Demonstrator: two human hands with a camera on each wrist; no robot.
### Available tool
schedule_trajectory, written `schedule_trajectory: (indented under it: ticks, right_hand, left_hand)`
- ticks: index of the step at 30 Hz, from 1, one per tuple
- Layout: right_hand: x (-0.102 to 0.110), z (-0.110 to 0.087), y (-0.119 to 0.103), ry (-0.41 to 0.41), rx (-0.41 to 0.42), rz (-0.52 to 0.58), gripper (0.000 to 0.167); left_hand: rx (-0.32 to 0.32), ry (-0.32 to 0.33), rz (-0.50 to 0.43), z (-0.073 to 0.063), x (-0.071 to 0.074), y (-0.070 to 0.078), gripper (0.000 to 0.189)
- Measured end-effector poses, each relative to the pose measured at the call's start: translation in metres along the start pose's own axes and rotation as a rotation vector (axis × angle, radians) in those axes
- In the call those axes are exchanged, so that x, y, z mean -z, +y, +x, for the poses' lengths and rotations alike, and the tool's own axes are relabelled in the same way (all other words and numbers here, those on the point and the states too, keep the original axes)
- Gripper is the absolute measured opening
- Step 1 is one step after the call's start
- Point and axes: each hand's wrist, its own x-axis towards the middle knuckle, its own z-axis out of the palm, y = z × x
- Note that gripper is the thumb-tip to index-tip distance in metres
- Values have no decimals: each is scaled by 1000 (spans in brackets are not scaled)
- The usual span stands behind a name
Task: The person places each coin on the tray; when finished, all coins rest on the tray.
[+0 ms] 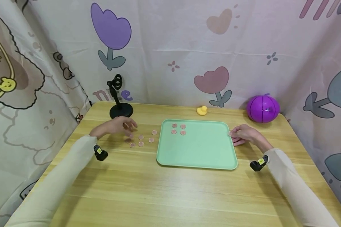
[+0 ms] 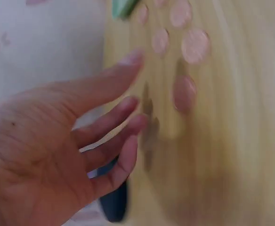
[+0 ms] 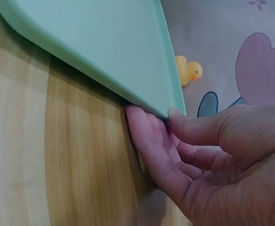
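Note:
My left hand hovers just over the left of the table, its fingers loosely bent and thumb apart, with nothing held. Below and beside it, several copper-coloured coins lie scattered on the wood; one coin is near the fingertips in the left wrist view, which is blurred. A green tray stands right of these, with several like coins grouped in its upper left part. At the tray's right edge my right hand pinches the rim, thumb on the rim and fingers beneath it.
A black stand with a round base is behind my left hand. Behind the tray sits a small yellow duck. A purple ball-shaped object rests at the back right corner. A printed curtain hangs along the table's back edge.

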Motion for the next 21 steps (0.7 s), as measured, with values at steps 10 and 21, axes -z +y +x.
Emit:
schedule_trajectory:
  ticks: [10,21]
  right_hand:
    - [1,2,0,-15,8,-26,27]
    - [2,4,4,-23,25,-24,30]
  left_hand:
    - [-45,8,-50,-20,-11,-31,25]
    - [1,61,-65,-22,-15,-28,16]
